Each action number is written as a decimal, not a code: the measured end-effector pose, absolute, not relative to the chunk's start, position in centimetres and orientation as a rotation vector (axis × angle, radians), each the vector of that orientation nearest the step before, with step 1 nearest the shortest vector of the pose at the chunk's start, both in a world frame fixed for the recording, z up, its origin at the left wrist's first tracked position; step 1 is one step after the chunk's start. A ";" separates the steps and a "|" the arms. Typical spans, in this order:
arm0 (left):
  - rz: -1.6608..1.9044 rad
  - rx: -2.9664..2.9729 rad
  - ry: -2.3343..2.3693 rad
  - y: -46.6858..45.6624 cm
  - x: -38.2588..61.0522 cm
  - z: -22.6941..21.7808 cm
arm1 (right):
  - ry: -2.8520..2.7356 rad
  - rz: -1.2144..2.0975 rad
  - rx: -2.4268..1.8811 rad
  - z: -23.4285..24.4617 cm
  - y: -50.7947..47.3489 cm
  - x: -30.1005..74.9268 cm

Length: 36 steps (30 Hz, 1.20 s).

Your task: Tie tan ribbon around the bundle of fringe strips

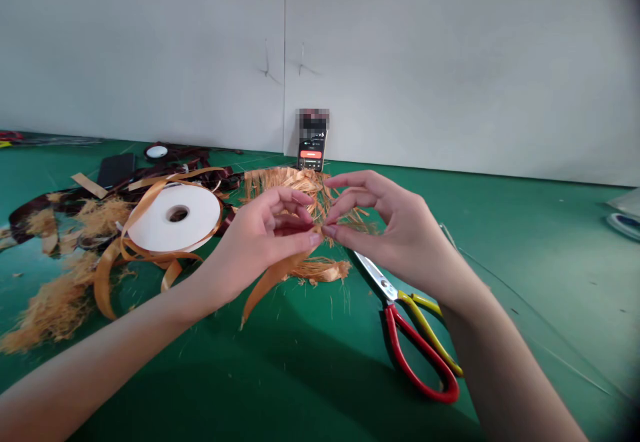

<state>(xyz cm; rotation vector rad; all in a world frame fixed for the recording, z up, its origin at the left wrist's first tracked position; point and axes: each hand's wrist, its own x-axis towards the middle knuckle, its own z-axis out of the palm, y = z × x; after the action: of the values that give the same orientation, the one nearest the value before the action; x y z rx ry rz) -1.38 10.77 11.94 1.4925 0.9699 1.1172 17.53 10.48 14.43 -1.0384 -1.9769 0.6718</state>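
Between my two hands is a short piece of golden-orange ribbon (270, 281), its loose end hanging down to the left. My left hand (273, 229) pinches it between thumb and fingers. Fingertips of my right hand (385, 219) are pressed together on the ribbon's other end, touching the left fingertips. Behind the hands lies a fringe of frayed golden ribbon (280, 179), and a smaller frayed piece (325, 269) rests just below them. Scissors (390, 289) with one red and one yellow handle lie under my right wrist, their blade tips hidden by the hand.
A white ribbon spool (150, 222) with loose golden ribbon lies at left, among piles of frayed threads (63, 302) and dark brown ribbon (30, 212). A phone (313, 142) leans against the white wall (450, 62). Thin wire (540, 315) crosses the green table (520, 229) at right.
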 end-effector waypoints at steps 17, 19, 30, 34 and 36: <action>1.599 3.252 0.557 9.3 -3.4 12.2 | -1.869 0.513 -0.953 17.0 9.6 20.5; 1.621 3.239 0.535 9.2 -3.5 12.2 | -1.754 0.406 -0.923 17.0 9.3 20.0; 1.779 3.182 0.534 9.9 -2.6 12.1 | -2.123 0.035 -0.837 16.4 8.7 18.2; 1.801 3.131 0.579 10.0 -2.4 11.7 | -2.173 -0.034 -0.820 16.2 8.8 18.0; 1.833 3.092 0.623 9.9 -2.3 11.6 | -2.201 -0.084 -0.791 16.0 8.8 18.0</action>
<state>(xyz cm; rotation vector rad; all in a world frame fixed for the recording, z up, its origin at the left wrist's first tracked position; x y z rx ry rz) -2.26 9.93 11.56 3.0920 0.6232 1.8328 17.96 8.84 16.04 -0.7909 -2.2006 -0.0838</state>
